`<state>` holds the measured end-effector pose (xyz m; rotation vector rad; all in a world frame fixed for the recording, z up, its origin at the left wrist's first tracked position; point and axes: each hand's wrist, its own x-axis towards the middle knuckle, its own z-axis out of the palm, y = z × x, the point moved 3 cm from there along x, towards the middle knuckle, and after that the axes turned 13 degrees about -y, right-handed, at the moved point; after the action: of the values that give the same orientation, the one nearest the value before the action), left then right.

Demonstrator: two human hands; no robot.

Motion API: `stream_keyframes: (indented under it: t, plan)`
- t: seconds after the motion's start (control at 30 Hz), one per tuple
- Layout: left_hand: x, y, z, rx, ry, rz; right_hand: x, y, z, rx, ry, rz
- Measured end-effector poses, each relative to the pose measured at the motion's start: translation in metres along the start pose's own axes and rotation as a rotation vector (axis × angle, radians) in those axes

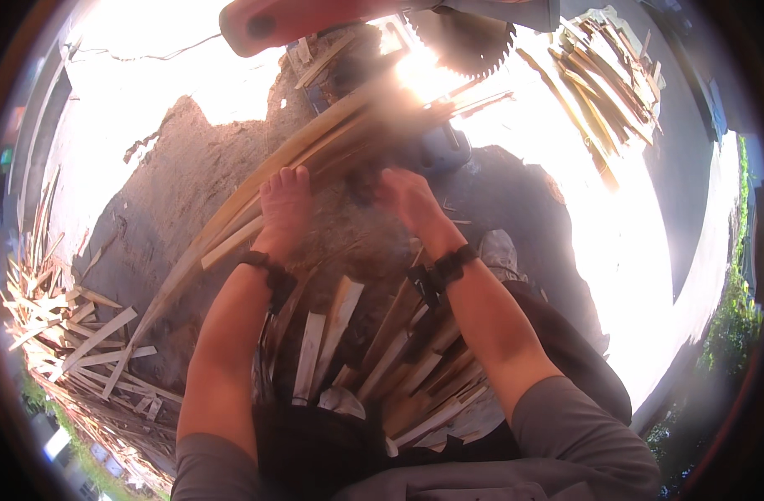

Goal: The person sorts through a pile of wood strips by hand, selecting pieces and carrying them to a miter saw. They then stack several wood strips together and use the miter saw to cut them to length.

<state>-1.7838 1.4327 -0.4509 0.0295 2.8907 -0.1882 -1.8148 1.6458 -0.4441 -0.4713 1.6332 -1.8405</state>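
Observation:
Long wooden strips run in a bundle from the lower left up toward a circular saw blade. My left hand lies over the near edge of this bundle, its fingers closed against the wood. To its right, my right hand is just below the strips, beside a dark blue part of the saw's base. Motion blurs the right hand's fingers, so their grip cannot be made out. The toothed blade hangs beneath a red and grey saw body. Glare hides where strips and blade come together.
A pile of wood offcuts spreads at the far left. More cut pieces lie close to my legs. A stack of strips rests on the sunlit ground at the back right. Sawdust covers the ground left of the saw.

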Motion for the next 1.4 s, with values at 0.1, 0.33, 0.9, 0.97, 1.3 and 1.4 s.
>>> stream_keyframes:
  t: [0.1,0.33,0.9,0.97,1.3,1.4]
  plan:
    - [-0.002,0.004,-0.005,0.030,0.045,0.039,-0.007,-0.007,0.003,-0.017,-0.004,0.038]
    - [-0.021,0.005,-0.034,-0.136,-0.035,0.086,-0.002,-0.005,-0.007,-0.097,0.124,-0.103]
    - [-0.037,-0.037,-0.015,-0.162,-0.139,0.121,0.044,0.096,-0.097,0.095,0.418,0.427]
    - [-0.038,-0.037,-0.003,-0.134,-0.230,0.117,0.043,0.095,-0.093,0.090,0.438,0.424]
    - [-0.052,-0.058,0.024,-0.043,-0.151,0.050,0.053,0.076,-0.091,-0.117,0.784,0.181]
    - [-0.050,-0.045,0.014,-0.003,-0.097,0.083,0.050,0.063,-0.098,-0.231,0.818,0.181]
